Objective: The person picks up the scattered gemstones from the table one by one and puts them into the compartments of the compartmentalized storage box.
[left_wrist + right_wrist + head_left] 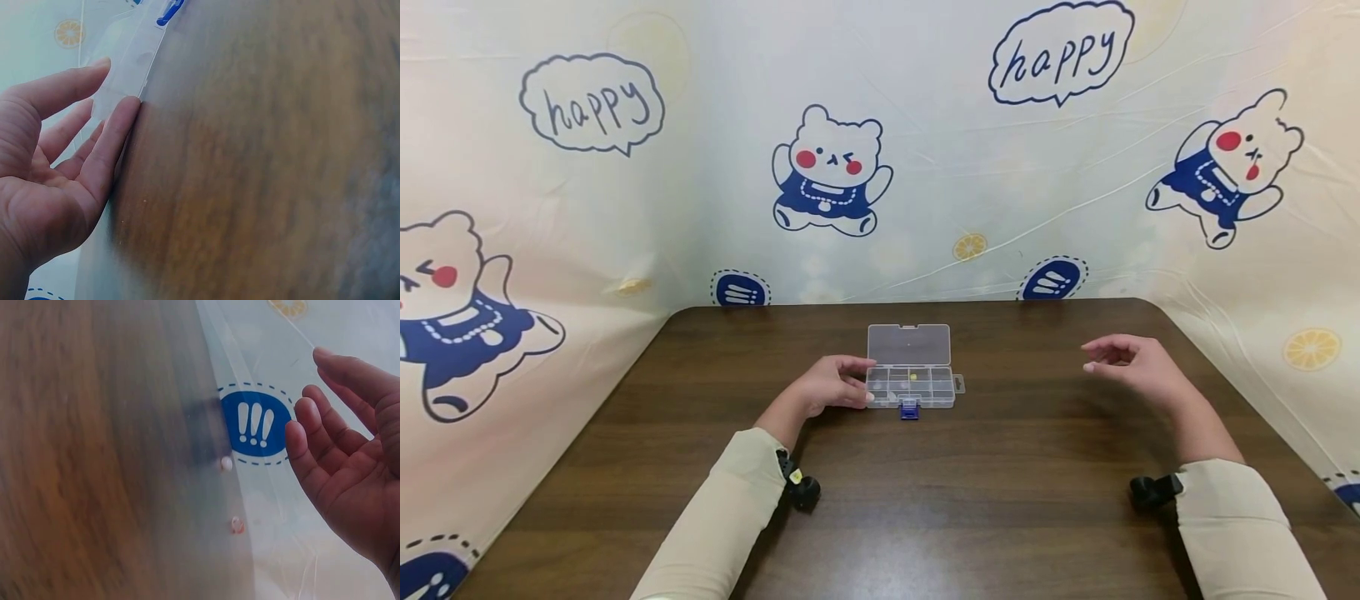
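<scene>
While the left hand [831, 385] holds the clear box [938, 400] at its left end, its thumb lies at the front corner and a finger near the back corner. The box is on the table [1000, 500], near the middle, with its lid [908, 345] raised at the back. Inside is a small yellow piece [913, 377], and a blue latch [909, 412] is at the front. Well apart, the right hand [1138, 367] is above the table, empty, its fingers loosely bent with a gap to the thumb. Two small pieces [237, 525] appear by the table edge, too blurred to name.
</scene>
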The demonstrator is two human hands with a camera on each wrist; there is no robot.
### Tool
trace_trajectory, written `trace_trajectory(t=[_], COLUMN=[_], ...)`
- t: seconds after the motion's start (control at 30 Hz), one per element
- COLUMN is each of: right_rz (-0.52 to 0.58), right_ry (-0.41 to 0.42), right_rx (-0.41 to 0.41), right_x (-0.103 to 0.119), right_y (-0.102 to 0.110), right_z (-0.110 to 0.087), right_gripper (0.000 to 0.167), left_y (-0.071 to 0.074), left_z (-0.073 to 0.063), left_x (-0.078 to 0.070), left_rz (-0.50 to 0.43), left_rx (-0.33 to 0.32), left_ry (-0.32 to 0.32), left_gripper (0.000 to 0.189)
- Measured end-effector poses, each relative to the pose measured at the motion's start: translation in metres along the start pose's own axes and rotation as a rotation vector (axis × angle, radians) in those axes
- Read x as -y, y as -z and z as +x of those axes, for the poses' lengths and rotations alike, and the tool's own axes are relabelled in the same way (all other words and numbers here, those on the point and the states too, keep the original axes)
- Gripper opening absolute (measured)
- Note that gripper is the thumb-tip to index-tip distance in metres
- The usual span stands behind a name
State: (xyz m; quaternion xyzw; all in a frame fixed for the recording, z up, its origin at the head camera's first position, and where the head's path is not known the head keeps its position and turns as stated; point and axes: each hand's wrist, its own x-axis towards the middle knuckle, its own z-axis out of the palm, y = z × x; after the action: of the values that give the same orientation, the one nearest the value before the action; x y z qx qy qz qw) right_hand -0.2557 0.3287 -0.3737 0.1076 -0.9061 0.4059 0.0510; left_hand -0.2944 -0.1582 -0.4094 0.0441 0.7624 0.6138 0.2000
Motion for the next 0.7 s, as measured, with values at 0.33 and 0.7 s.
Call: trace_trajectory(t=[0.33,0.7], right_rz=[0.01,-0.017], right_ry=[-0.032,-0.05], right_rx=[0.008,0.046], right_x=[-0.014,-0.031], right_y=[0.007,0.011], right_z=[0.002,0.011], right_gripper=[0.045,0.04], left_y=[0.0,0.0], left_z=[0.0,0.002], left_x=[-0.002,0.0], left_rz=[0.005,0.002], left_rx=[0.006,0.007], left_ry=[-0.003,-0.004], left_gripper=[0.064,0.064])
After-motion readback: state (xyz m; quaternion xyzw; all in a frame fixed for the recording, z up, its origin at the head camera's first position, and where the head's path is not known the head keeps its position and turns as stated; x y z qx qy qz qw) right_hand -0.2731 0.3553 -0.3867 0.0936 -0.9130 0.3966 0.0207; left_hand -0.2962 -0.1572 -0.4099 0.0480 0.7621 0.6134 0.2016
